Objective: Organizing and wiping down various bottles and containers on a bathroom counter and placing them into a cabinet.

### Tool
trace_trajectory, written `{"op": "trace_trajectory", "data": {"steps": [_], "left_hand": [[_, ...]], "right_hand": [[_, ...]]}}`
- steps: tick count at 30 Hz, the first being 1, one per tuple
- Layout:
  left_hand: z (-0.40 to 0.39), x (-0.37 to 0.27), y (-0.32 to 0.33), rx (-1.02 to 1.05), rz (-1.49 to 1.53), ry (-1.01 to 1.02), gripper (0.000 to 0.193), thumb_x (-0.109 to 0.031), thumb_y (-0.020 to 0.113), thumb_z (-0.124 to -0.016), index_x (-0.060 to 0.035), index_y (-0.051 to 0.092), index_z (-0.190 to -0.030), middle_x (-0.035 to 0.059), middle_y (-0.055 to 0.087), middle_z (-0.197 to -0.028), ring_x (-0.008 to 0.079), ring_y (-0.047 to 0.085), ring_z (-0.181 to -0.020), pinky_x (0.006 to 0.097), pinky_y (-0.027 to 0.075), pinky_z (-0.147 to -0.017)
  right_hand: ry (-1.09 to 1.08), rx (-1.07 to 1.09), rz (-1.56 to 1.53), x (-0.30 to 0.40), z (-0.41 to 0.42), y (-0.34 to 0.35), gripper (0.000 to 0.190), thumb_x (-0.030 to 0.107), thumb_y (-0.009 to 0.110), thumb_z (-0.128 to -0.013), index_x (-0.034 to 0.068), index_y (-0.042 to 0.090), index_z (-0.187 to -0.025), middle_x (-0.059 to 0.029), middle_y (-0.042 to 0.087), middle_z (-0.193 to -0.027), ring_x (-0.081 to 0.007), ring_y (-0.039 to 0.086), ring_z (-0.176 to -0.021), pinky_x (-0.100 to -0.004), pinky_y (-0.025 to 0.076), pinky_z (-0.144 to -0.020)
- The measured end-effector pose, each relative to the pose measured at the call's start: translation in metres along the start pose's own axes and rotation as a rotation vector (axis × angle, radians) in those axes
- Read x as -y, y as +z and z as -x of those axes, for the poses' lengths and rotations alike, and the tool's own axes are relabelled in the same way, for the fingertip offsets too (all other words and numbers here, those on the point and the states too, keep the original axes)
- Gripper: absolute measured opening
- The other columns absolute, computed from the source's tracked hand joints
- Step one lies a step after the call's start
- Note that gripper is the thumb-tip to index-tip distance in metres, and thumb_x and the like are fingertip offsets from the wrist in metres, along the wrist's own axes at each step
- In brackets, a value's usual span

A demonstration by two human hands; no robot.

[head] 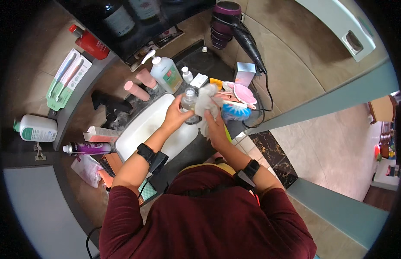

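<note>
My left hand grips a clear bottle with a transparent cap, above the right end of the white washbasin. A crumpled whitish cloth is in my right hand, pressed up against the bottle's side and partly blurred. The cloth hides part of the bottle. Just past the cloth lie a blue-and-white packet, a pink padded item and a small white box. A pump bottle of pale liquid stands behind the basin.
Two pink tubes and a black faucet stand along the basin's back. A hair dryer hangs on the wall, its cord trailing onto the counter. At left are a purple spray can and a carton. A doorway opens at right.
</note>
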State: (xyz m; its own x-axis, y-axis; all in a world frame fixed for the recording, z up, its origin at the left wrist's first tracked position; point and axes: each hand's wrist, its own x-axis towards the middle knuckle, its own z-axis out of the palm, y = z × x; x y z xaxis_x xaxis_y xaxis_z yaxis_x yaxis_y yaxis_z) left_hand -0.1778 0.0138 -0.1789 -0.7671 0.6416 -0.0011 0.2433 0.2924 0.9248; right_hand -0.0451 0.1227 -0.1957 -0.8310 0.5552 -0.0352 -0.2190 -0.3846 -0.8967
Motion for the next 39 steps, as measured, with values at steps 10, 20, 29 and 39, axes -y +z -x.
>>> {"op": "trace_trajectory", "data": {"steps": [10, 20, 29, 39], "left_hand": [[0.046, -0.020, -0.037, 0.316, 0.554, -0.249, 0.050, -0.010, 0.063, -0.082, -0.0017, 0.046, -0.128, 0.0054, 0.058, -0.115, 0.0152, 0.055, -0.106, 0.0298, 0.041, -0.096], [0.056, -0.002, -0.033, 0.106, 0.383, -0.241, 0.047, -0.009, 0.066, -0.081, -0.0024, 0.050, -0.125, 0.0070, 0.059, -0.110, 0.0157, 0.055, -0.101, 0.0305, 0.042, -0.091], [0.040, -0.006, -0.059, -0.193, 0.495, -0.210, 0.048, -0.013, 0.070, -0.079, -0.0050, 0.050, -0.122, 0.0063, 0.060, -0.109, 0.0161, 0.055, -0.103, 0.0308, 0.040, -0.093], [0.029, -0.022, -0.063, -0.272, 0.565, -0.120, 0.053, -0.010, 0.071, -0.078, -0.0038, 0.044, -0.123, 0.0065, 0.058, -0.116, 0.0156, 0.054, -0.110, 0.0302, 0.040, -0.094]], "right_hand": [[0.176, 0.457, -0.090, 0.039, -0.043, 0.036, 0.053, 0.021, 0.054, -0.092, 0.006, 0.038, -0.141, -0.0087, 0.052, -0.127, -0.0151, 0.050, -0.113, -0.0294, 0.039, -0.098], [-0.241, 0.212, 0.557, -0.005, -0.044, 0.054, 0.034, 0.019, 0.064, -0.085, 0.006, 0.056, -0.116, -0.0190, 0.060, -0.108, -0.0357, 0.055, -0.103, -0.0416, 0.041, -0.091], [-0.540, -0.024, 0.898, 0.023, -0.081, 0.014, 0.033, 0.015, 0.066, -0.083, 0.006, 0.059, -0.115, -0.0183, 0.059, -0.113, -0.0337, 0.054, -0.107, -0.0396, 0.040, -0.095], [-0.861, -0.014, 0.732, 0.087, -0.057, 0.043, 0.037, 0.014, 0.063, -0.086, 0.003, 0.054, -0.120, -0.0176, 0.056, -0.114, -0.0332, 0.049, -0.113, -0.0419, 0.036, -0.100]]}}
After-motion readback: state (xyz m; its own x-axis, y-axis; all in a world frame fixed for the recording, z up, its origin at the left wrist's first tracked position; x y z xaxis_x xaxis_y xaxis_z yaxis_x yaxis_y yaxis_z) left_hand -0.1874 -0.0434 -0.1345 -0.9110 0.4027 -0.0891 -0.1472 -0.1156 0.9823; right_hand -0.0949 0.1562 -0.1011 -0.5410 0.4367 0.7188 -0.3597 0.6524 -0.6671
